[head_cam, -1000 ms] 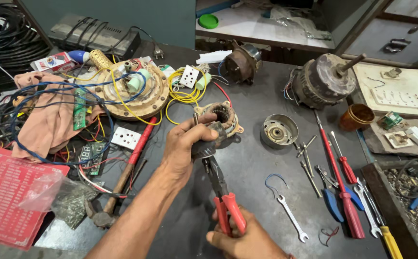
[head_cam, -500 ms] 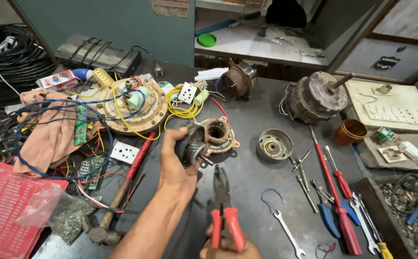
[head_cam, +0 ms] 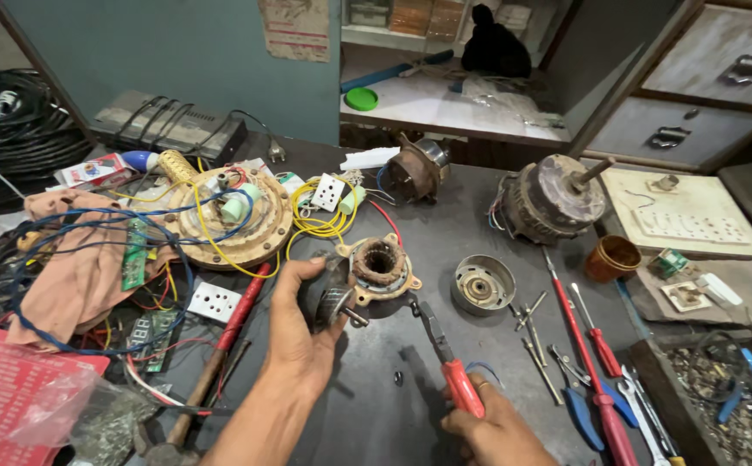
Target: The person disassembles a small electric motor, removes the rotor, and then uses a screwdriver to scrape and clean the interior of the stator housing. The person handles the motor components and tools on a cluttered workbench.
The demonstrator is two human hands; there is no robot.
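My left hand [head_cam: 300, 326] grips a small grey motor rotor [head_cam: 336, 304] with a short shaft sticking out to the right. Just beyond it a small motor stator [head_cam: 379, 266] with rusty copper windings lies on the dark table [head_cam: 367, 397], touching or nearly touching the rotor. My right hand [head_cam: 490, 427] holds red-handled pliers [head_cam: 446, 355] by the handles. Their jaws point up-left toward the stator's right side and sit just beside it.
A round metal end cap [head_cam: 482, 283] lies right of the stator. Red screwdrivers [head_cam: 576, 332] and spanners are at right. A wooden-handled hammer [head_cam: 212, 362], a white socket [head_cam: 213, 302], a wired round winding [head_cam: 231, 217], cloth and cables crowd the left. Two larger motors [head_cam: 552, 198] stand behind.
The pliers have swung from upright under the stator to its right side, my right hand moving right. My left hand now holds the rotor apart from the stator, which rests on the table.
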